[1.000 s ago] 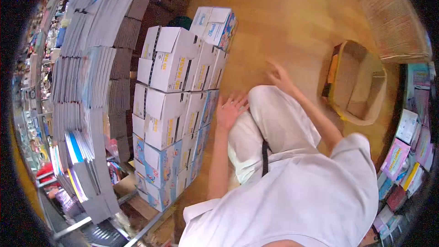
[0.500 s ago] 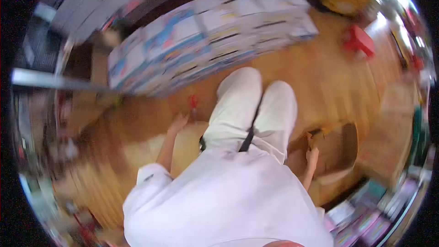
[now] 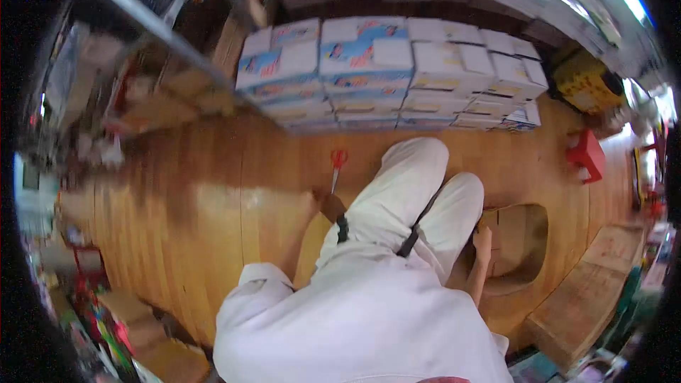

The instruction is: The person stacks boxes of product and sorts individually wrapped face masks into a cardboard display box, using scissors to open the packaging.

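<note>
Beside my left thigh, my left hand (image 3: 313, 202) is low over the wooden floor, its fingers blurred, near a small dark brown shape I cannot make out. Just beyond it lie red-handled scissors (image 3: 339, 160), blades pointing back towards me. On the other side, my right hand (image 3: 483, 238) is closed at the near-left rim of an open cardboard box (image 3: 523, 230). The box interior shows bare brown cardboard. My white-trousered knees point forward between the two hands.
Stacked white and blue cartons (image 3: 365, 64) stand ahead. A red stool (image 3: 586, 156) and a yellow-black container (image 3: 586, 84) are at the right. A long flattened carton (image 3: 585, 298) lies right of the box. Cluttered goods and cardboard (image 3: 145, 326) line the left side.
The view has turned, shifting the carton stack and scissors rightward in the picture. My left hand is now closer to the scissors and my thigh. My right hand remains at the box.
</note>
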A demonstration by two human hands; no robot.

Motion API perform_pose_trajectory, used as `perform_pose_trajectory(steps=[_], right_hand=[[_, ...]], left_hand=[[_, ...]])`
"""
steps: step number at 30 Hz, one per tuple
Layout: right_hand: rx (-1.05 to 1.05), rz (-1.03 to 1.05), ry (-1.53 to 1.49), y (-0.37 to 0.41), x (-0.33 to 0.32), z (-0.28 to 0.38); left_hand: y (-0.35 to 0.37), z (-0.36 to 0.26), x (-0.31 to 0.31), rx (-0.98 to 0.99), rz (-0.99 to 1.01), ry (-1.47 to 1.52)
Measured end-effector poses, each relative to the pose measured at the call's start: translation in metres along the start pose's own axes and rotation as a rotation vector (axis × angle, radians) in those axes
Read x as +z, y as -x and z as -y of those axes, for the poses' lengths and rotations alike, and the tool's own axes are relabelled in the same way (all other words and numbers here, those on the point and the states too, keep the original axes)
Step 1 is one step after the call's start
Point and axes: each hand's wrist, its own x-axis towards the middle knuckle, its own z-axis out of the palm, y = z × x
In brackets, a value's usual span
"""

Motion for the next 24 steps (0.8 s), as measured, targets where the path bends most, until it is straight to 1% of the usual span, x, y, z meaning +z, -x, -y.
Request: perform_pose_trajectory(steps=[1, 3, 5, 6, 7, 8, 9, 10, 11, 12, 14, 16, 18, 20, 22, 24], right_hand=[[0.004, 0.001, -0.038, 0.004, -0.003, 0.009], [-0.071, -0.092, -0.143, 0.026, -0.007, 0.019], [-0.269, -0.357, -0.241, 0.065, -0.018, 0.027], [-0.351, -0.497, -0.271, 0.084, -0.022, 0.028], [-0.317, -0.533, -0.319, 0.097, -0.021, 0.023], [-0.279, -0.571, -0.369, 0.105, -0.015, 0.013], [-0.348, -0.686, -0.438, 0.118, -0.012, 0.009], [-0.41, -0.799, -0.501, 0.134, -0.01, 0.008], [-0.371, -0.75, -0.526, 0.156, -0.018, 0.014], [-0.343, -0.701, -0.559, 0.18, -0.037, 0.026], [-0.308, -0.681, -0.687, 0.21, -0.067, 0.052], [-0.281, -0.719, -0.648, 0.213, -0.08, 0.075], [-0.447, -0.696, -0.56, 0.2, -0.098, 0.1], [-0.635, -0.737, -0.594, 0.19, -0.114, 0.144], [-0.829, -0.669, -0.425, 0.189, -0.136, 0.188], [-0.935, -0.604, -0.352, 0.174, -0.131, 0.207]], left_hand=[[-0.009, -0.02, 0.005, 0.05, 0.018, 0.01], [-0.027, -0.048, 0.015, 0.199, 0.015, -0.065], [-0.06, -0.034, 0.044, 0.527, -0.196, -0.253], [-0.071, -0.029, 0.048, 0.533, -0.069, -0.082], [-0.083, -0.033, 0.048, 0.526, 0.077, 0.071], [-0.068, -0.057, 0.032, 0.469, 0.131, -0.146], [-0.04, -0.088, 0.008, 0.417, 0.165, -0.372], [-0.049, -0.087, 0.01, 0.516, 0.149, -0.416], [-0.059, -0.074, 0.012, 0.612, 0.137, -0.46], [-0.073, -0.065, 0.016, 0.644, 0.076, -0.477], [-0.097, -0.057, 0.025, 0.699, -0.057, -0.469], [-0.074, -0.096, 0.01, 0.821, -0.073, -0.093], [-0.027, -0.164, -0.018, 0.788, 0.105, 0.245], [0.021, -0.225, -0.042, 0.584, 0.437, 0.513], [0.078, -0.282, -0.058, 0.59, 0.607, 0.439], [0.11, -0.319, -0.055, 0.751, 0.681, 0.175]])
